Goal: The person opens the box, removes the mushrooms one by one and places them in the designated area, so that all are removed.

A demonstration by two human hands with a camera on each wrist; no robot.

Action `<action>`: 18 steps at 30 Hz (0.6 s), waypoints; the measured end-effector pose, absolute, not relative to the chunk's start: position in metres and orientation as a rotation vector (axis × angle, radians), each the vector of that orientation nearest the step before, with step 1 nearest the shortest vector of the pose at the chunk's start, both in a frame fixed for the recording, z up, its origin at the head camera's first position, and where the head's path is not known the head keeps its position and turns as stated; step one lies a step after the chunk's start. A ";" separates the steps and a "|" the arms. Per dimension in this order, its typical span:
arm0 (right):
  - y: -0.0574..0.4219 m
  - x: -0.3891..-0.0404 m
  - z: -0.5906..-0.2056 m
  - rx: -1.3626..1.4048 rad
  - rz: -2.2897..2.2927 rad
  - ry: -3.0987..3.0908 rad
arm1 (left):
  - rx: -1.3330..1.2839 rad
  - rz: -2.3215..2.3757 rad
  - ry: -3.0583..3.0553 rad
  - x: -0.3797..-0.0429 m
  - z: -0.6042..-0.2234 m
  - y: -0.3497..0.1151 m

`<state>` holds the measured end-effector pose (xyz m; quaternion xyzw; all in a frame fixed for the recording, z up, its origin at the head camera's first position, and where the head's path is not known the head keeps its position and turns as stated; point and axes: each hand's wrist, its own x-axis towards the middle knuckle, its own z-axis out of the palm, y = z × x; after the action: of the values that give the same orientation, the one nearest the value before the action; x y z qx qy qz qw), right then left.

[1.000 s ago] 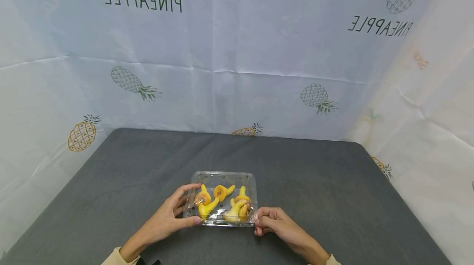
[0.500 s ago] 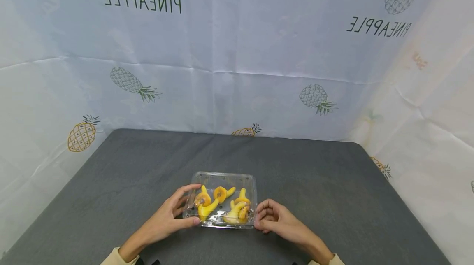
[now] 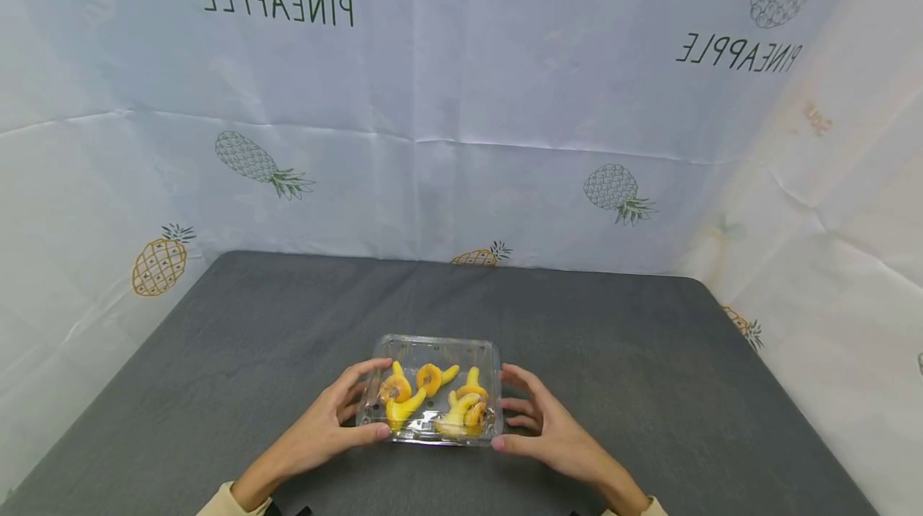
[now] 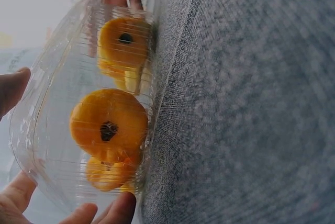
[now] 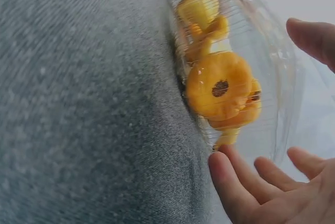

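A clear plastic clamshell box lies on the grey table, with several yellow mushrooms inside. Their round orange caps show through the ribbed wall in the left wrist view. My left hand holds the box's left side, its index finger over the edge and its thumb at the front left corner. At the right side is my right hand, its fingers spread along the wall and its thumb by the front right corner. In the right wrist view, fingertips come right up to the box's lower edge.
The dark grey table extends around the box on all sides. Behind it hangs a pale curtain printed with pineapples, meeting the table's far edge. Cream sleeves show at the front.
My right hand has shifted from pinching the front right corner to lying spread along the right side. The box's front right corner sits slightly nearer me; my left hand stays put.
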<state>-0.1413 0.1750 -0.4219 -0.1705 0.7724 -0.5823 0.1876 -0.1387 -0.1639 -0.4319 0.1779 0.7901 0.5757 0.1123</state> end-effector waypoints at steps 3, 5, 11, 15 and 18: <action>0.172 -0.140 -0.424 -0.500 -1.584 2.284 | 0.511 1.687 2.320 -0.138 -0.431 -0.164; 0.170 -0.139 -0.425 -0.521 -1.534 2.383 | 0.492 1.687 2.321 -0.138 -0.431 -0.163; 0.167 -0.136 -0.427 -0.579 -1.431 2.571 | 0.503 1.685 2.332 -0.138 -0.432 -0.163; 0.166 -0.136 -0.427 -0.566 -1.404 2.599 | 0.505 1.691 2.326 -0.138 -0.432 -0.164; 0.166 -0.136 -0.427 -0.563 -1.396 2.618 | 0.498 1.703 2.316 -0.138 -0.431 -0.163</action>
<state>-0.1355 0.1662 -0.4266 -0.1862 0.8653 -0.4614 0.0607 -0.1381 -0.1635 -0.4315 0.1696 0.7889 0.5800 0.1119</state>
